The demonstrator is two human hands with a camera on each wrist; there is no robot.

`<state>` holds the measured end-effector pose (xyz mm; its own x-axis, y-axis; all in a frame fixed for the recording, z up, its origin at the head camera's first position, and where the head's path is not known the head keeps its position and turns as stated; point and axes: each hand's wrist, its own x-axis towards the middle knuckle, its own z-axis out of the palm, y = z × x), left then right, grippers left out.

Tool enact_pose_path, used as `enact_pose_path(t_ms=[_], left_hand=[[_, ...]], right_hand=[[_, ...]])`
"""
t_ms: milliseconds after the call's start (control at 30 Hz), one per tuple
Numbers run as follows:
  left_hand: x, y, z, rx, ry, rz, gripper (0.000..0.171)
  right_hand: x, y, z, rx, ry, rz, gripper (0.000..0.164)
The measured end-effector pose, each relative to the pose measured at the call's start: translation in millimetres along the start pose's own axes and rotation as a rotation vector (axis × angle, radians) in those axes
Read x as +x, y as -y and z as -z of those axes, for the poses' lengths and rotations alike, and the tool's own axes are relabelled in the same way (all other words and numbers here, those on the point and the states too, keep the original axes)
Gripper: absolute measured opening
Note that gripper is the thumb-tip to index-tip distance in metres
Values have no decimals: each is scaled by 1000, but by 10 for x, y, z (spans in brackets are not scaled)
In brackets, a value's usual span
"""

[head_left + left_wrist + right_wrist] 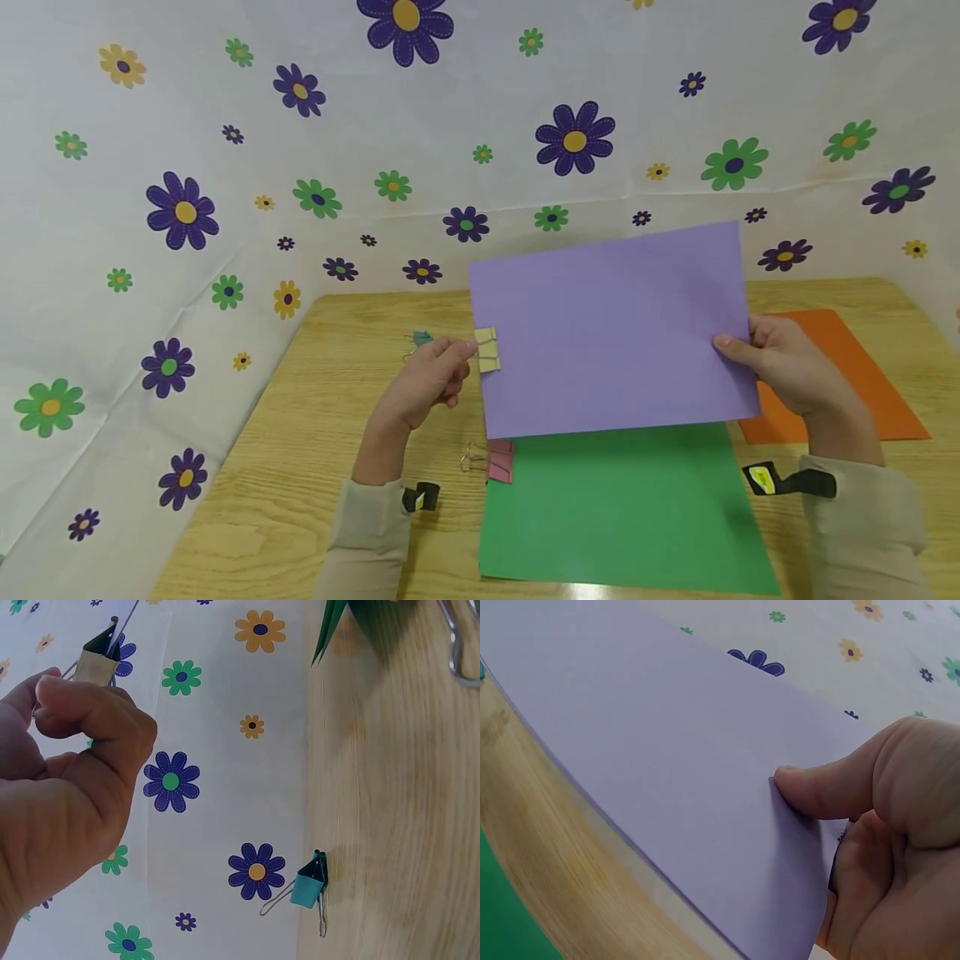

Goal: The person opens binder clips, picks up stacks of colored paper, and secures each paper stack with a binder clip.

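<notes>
In the head view, the left hand [427, 383] pinches the yellow binder clip [488, 350] between thumb and curled fingers – it sits on the left edge of the purple paper [607, 333], raised above the table [337, 417]. The right hand [795, 367] grips the paper's right edge. Below lies green paper [622, 508] bearing a pink clip [501, 461]; orange paper [862, 367] lies to the right. In the left wrist view, a teal clip [307, 887] rests apart from the curled fingers. In the right wrist view, the thumb presses the purple paper's face – fingers folded at its edge
</notes>
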<state>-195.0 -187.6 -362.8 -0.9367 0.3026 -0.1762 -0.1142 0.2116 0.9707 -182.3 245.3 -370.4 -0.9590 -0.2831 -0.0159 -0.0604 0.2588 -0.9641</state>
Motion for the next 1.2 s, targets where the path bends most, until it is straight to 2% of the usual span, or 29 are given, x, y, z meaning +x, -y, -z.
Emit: enact_pose_path(t_ms=[433,667,800,1000,1200], left_hand=[[52,-96,24,41,-71,-40,35],[103,-136,30,55,-102,-103,35],[121,-92,36,57,-105,-87,37],[140,22,92,65,-91,-40,40],[187,31,184,73,-80,-46,41]], right_hand=[[39,80,-67,-71,-51,-22,52],[77,82,-112,-100,-100,-1,51],[93,46,-150,-104,-114,-13,49],[178,15,-206,-116,-68,-72,51],[302,75,-230,-164,-62,-104,50]])
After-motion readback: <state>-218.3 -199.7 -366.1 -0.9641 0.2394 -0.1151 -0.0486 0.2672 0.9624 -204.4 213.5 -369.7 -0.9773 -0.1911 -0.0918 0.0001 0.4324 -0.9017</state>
